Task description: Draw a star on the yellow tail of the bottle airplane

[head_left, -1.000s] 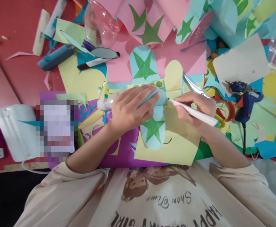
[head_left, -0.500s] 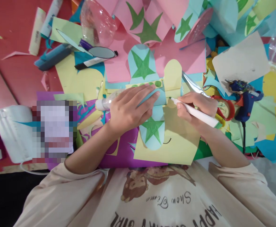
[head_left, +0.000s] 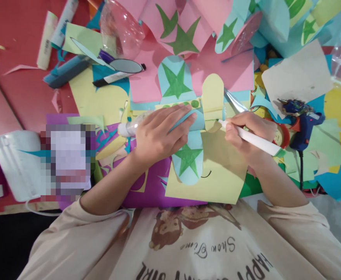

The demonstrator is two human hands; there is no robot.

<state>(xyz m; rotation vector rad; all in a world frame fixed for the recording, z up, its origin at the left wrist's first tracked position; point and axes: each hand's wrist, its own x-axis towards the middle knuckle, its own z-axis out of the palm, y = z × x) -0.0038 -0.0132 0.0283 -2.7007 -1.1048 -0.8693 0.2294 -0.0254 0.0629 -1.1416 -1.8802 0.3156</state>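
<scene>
My left hand (head_left: 161, 134) lies over a clear plastic bottle (head_left: 128, 128) wrapped in blue paper and holds it down, its fingers curved across the top and its thumb hidden. Closed around a white marker pen (head_left: 256, 140) is my right hand (head_left: 249, 130), the pen's tip touching a yellow paper strip (head_left: 213, 93) with a rounded end. A thin green line shows on that strip by the tip. Light blue rounded tabs with green stars, an upper tab (head_left: 175, 77) and a lower tab (head_left: 188, 157), stick out from the bottle. Beneath lies a yellow sheet (head_left: 211, 186).
Scissors (head_left: 281, 134) with red handles are partly under my right hand. A blue glue gun (head_left: 304, 130) stands at the right. Several markers (head_left: 118, 77) lie upper left, and a pink and green paper-covered piece (head_left: 182, 31) is at the back. Paper scraps cover much of the table.
My right hand and the marker pen have moved a little to the right, leaving a green line across the yellow strip. My left hand has stayed in place.
</scene>
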